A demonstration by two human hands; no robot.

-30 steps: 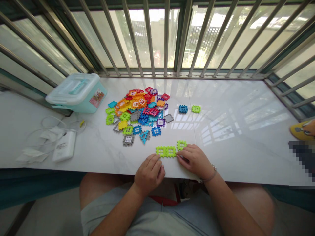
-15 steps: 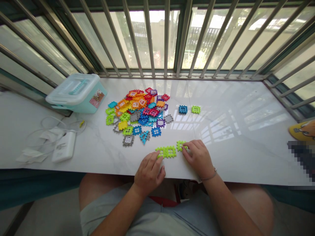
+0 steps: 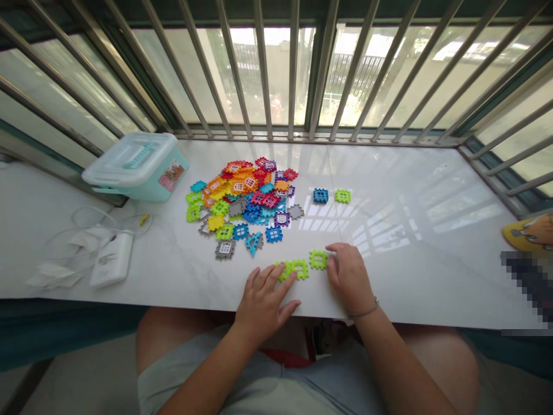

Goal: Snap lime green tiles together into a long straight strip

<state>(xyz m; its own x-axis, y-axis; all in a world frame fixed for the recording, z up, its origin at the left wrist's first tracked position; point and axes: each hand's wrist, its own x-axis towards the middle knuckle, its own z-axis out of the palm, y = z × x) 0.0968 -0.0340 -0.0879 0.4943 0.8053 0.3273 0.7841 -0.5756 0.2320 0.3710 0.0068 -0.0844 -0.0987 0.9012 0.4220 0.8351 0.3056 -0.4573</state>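
On the table (image 3: 410, 288), the heap of tiles (image 3: 248, 199) has the window bars (image 3: 292, 75) behind it, the box (image 3: 133, 164) apart to its left, and the device (image 3: 111, 259) and the paper scraps (image 3: 56, 274) to its left and nearer the person. To the heap's right, apart from it, lie first one loose tile (image 3: 320, 196), then another loose tile (image 3: 343, 196). Before the heap, toward its right, a touching pair of tiles (image 3: 292, 268) lies under the left hand (image 3: 264, 300), then just apart a single tile (image 3: 318, 260), then the right hand (image 3: 349, 276).
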